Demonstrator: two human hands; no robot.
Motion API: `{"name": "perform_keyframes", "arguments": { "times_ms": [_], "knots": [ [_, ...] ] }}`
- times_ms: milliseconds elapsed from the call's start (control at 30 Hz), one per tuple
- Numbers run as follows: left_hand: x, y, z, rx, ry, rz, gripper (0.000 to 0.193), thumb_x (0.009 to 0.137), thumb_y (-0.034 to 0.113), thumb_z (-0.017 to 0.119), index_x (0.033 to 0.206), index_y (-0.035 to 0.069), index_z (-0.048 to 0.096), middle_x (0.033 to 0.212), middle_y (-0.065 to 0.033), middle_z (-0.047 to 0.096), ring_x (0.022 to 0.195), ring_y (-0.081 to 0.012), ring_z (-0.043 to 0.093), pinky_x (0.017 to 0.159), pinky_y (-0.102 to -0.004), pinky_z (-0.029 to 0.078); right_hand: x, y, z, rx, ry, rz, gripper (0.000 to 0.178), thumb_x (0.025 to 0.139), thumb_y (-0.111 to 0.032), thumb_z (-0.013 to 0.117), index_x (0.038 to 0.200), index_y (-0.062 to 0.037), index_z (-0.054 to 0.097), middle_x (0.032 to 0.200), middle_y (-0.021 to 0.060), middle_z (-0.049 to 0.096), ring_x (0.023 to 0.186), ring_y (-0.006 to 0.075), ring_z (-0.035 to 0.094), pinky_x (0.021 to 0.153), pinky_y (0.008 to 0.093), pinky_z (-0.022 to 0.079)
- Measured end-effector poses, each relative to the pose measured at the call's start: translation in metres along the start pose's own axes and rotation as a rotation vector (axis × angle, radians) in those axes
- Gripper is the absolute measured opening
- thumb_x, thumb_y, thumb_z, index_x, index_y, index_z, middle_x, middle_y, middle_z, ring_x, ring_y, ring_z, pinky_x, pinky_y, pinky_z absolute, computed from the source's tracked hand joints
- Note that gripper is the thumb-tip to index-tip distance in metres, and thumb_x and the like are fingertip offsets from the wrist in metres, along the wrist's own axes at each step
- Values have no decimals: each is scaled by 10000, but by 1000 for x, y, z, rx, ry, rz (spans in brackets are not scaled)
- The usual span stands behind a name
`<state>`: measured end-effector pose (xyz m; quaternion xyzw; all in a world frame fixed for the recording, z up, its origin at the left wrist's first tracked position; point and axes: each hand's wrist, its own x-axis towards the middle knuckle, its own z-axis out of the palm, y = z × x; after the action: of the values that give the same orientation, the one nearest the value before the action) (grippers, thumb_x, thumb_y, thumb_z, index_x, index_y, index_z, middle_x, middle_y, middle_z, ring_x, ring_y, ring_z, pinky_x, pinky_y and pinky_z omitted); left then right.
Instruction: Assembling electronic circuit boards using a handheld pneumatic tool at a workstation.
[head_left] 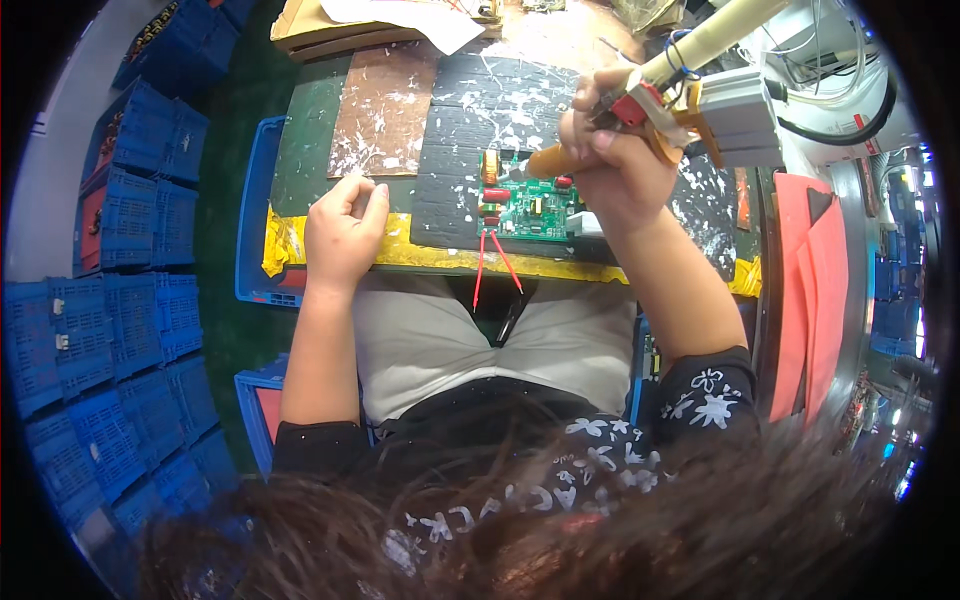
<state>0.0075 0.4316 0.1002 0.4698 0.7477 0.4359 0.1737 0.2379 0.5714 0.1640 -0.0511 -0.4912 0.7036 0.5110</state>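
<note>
A green circuit board (520,212) with coils, red capacitors and other parts lies on the black, white-spattered mat (455,130) before me. My right hand (632,180) is closed round a glue dispenser (556,160) with a tan tapered nozzle and a red piece on top. Its nozzle points left, over the upper part of the board; whether the tip touches anything, I cannot tell. Two red wires (479,268) run from the board's near edge over the table edge toward my lap. Loosely fisted, my left hand (343,232) rests at the table's near edge, left of the board, with nothing visible in it.
A thick cream hose (710,38) and a grey metal block (738,115) stand above my right hand. Yellow tape (410,248) covers the table's near edge. A brown board (380,110) lies at left, a cardboard box (330,30) behind. Blue crates (120,330) are stacked at left.
</note>
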Motion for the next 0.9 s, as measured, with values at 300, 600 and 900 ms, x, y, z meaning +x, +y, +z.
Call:
{"name": "perform_keyframes", "arguments": {
  "times_ms": [300,600,900],
  "knots": [
    [0,0,0,16,5,10,173,832,167,653,749,24,601,539,-54,465,489,-122,404,487,-305,345,-1,0,-1,-39,-2,-1,454,730,5,534,1182,20,492,1028,150,539,647,125,483,640,300,415],
    [-2,1,0,28,8,35,166,868,106,640,741,20,576,570,35,422,531,-39,339,482,-245,281,-6,-18,2,-26,-60,-40,472,741,45,502,1210,81,462,1054,236,571,661,115,502,635,280,438],
    [0,0,0,25,5,3,167,833,167,653,757,27,604,543,-40,453,491,-114,385,484,-296,333,-14,-15,1,-60,-6,19,491,733,6,512,1220,39,461,1044,172,545,612,116,485,622,295,428]
  ]
}}
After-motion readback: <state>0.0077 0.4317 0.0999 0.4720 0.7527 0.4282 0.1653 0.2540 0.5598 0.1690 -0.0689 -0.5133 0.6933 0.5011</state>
